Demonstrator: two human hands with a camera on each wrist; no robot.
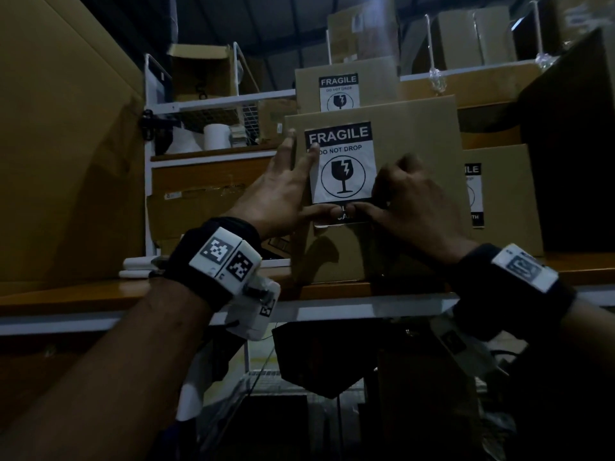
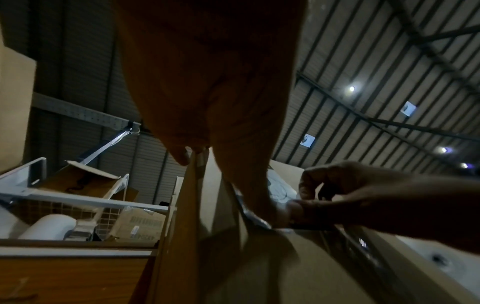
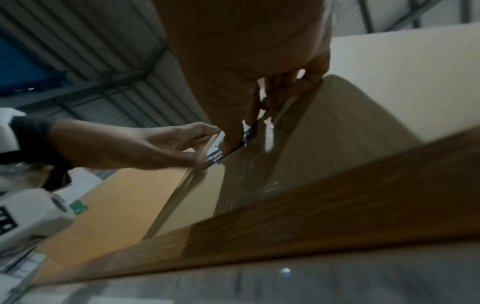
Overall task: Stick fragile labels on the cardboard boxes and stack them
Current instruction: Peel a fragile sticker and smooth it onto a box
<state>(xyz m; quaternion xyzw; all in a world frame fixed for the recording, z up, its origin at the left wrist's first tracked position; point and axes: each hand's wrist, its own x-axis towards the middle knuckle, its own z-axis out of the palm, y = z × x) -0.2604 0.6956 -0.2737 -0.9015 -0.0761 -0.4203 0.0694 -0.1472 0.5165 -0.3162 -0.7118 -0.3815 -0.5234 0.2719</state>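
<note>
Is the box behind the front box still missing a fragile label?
No. The rear box already carries a fragile label, seen above the front box in the head view.

A white cylindrical paper roll [image 1: 217, 137] is seen standing on a brown wooden shelf board [image 1: 213, 152] of a white metal rack [image 1: 219, 100]. An open brown carton with raised flaps [image 1: 201, 73] is set on the tier above. A corrugated metal roof with small round lamps [image 2: 389, 67] is seen overhead.

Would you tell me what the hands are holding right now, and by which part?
The fragile label: left hand presses its left edge, right hand pinches its bottom right corner.
</note>
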